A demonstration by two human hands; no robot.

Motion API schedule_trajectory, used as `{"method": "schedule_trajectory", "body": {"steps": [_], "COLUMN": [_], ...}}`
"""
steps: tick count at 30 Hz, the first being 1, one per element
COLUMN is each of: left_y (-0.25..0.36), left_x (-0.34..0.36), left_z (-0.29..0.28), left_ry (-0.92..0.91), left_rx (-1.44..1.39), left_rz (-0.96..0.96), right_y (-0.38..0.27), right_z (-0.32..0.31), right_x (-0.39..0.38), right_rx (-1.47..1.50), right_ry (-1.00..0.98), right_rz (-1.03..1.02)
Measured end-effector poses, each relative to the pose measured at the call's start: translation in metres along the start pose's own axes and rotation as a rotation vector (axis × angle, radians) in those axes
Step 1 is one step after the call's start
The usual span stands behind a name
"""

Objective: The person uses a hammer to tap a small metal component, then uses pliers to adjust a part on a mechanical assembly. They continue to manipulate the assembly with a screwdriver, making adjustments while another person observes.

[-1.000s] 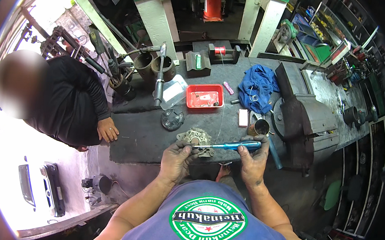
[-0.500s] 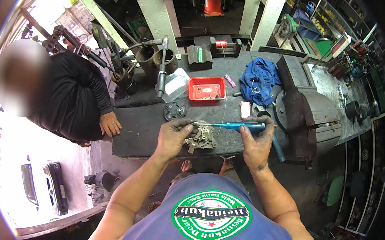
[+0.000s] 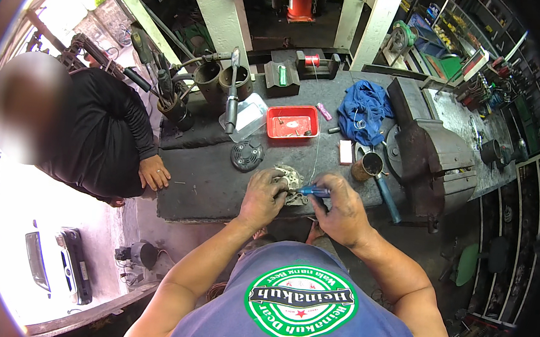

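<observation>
A screwdriver (image 3: 313, 191) with a translucent blue handle lies nearly level in my right hand (image 3: 344, 212), whose fingers are closed round the handle. Its tip end points left, to a cast metal housing (image 3: 291, 176) resting near the bench's front edge. My left hand (image 3: 262, 196) is over the housing's left side, fingers bent and pinched by the screwdriver's tip. Whatever those fingers hold is too small and covered to make out. Behind and left of the housing lies a round black vented cover (image 3: 246, 156).
A red tray (image 3: 291, 137) with small parts sits behind the housing, beside a clear plastic lid (image 3: 246, 124). Rightward are a blue cloth (image 3: 363, 106), a metal cup (image 3: 362, 170), a blue handle (image 3: 388, 202) and a large vise (image 3: 430, 158). Another person's hand (image 3: 154, 173) rests at the bench's left end.
Both hands have come closer together and the screwdriver has moved left and down to the housing. My right fingers now wrap further over its handle.
</observation>
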State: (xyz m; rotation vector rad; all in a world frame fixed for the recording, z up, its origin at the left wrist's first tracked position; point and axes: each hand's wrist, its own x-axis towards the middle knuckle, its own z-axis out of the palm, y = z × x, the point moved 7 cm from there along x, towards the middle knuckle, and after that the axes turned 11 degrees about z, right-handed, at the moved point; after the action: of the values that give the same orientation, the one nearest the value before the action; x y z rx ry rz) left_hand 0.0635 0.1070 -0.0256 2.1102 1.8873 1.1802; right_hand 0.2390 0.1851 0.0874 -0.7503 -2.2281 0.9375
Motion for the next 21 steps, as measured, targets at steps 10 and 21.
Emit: {"method": "schedule_trajectory", "body": {"steps": [10,21], "left_y": [-0.006,-0.013], "left_x": [-0.012,-0.024], "left_z": [0.009,0.007], "left_ry": [0.07,0.028], "left_rx": [0.008,-0.1], "left_rz": [-0.08,-0.101], "right_y": [-0.005,-0.026], "right_z": [0.016,0.039], "right_x": [0.008,0.045], "right_rx": [-0.064,-0.211], "right_ry": [-0.106,-0.369], "right_rz": [-0.065,-0.109]}}
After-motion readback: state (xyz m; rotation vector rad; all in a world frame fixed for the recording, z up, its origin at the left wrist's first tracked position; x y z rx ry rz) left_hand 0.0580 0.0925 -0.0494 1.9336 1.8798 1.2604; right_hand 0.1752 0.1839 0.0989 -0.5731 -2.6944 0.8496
